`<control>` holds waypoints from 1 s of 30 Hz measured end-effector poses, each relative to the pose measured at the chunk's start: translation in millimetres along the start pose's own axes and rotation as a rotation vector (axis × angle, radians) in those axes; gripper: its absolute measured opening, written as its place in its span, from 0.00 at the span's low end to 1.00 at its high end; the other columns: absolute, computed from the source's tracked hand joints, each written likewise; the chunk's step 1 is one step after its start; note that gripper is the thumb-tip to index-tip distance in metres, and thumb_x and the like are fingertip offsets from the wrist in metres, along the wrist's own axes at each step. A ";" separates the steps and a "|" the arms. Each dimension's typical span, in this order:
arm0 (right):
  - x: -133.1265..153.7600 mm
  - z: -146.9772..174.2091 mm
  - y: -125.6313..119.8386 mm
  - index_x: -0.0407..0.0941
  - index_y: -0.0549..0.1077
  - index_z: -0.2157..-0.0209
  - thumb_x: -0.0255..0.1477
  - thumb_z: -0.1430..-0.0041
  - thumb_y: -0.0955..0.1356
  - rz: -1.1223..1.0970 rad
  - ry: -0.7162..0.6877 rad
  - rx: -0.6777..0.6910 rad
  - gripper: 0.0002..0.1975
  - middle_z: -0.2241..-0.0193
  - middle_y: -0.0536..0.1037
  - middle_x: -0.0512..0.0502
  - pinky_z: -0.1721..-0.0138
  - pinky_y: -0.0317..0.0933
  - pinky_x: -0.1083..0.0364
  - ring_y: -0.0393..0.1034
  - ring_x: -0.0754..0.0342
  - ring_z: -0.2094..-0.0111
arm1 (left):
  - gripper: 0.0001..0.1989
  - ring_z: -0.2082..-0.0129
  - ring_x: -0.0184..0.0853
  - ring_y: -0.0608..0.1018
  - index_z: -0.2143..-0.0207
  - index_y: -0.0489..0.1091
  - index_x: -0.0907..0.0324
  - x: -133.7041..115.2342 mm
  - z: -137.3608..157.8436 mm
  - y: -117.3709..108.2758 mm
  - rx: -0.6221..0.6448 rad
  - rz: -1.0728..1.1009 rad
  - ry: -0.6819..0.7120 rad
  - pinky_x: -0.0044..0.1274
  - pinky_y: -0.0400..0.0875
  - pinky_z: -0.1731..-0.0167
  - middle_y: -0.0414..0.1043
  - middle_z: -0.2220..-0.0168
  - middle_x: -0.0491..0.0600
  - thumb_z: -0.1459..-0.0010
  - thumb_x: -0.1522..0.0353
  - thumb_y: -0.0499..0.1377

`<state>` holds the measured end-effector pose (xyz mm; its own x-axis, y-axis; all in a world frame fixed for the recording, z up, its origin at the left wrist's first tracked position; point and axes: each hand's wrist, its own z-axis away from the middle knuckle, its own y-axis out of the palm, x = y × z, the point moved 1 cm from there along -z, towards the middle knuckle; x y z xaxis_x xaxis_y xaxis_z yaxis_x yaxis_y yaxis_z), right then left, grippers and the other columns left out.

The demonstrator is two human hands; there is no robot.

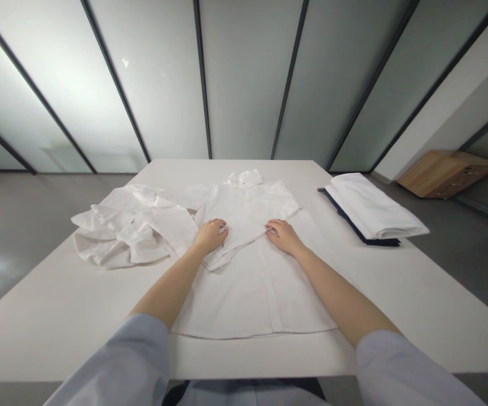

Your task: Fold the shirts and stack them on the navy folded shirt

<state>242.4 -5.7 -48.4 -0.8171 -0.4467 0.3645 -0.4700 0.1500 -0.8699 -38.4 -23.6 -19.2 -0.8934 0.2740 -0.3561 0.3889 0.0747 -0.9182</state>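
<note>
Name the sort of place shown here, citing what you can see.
Probably an office-like workroom: frosted glass partition walls, a plain white table bearing a white shirt, and folded laundry.
</note>
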 end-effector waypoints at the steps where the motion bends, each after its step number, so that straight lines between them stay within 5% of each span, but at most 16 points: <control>1: -0.3 -0.1 -0.2 0.46 0.76 0.57 0.29 0.43 0.66 -0.002 -0.001 0.000 0.13 0.52 0.75 0.42 0.48 0.59 0.49 0.67 0.47 0.51 | 0.18 0.51 0.40 0.74 0.52 0.71 0.59 0.4 0.0 -1.0 0.000 0.001 -0.008 0.28 0.65 0.48 0.74 0.51 0.52 0.41 0.64 0.51; 30: -0.6 -1.5 1.2 0.47 0.76 0.59 0.29 0.44 0.66 0.005 0.025 -0.038 0.11 0.54 0.75 0.43 0.49 0.58 0.49 0.67 0.47 0.53 | 0.17 0.55 0.40 0.77 0.55 0.73 0.60 7.6 -1.2 -4.2 -0.044 0.081 -0.060 0.28 0.68 0.52 0.77 0.56 0.54 0.43 0.65 0.52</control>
<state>241.8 -3.9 -49.2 -0.8272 -0.4241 0.3685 -0.4777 0.1856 -0.8587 -46.6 -20.7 -17.9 -0.8702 0.2228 -0.4394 0.4683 0.0970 -0.8782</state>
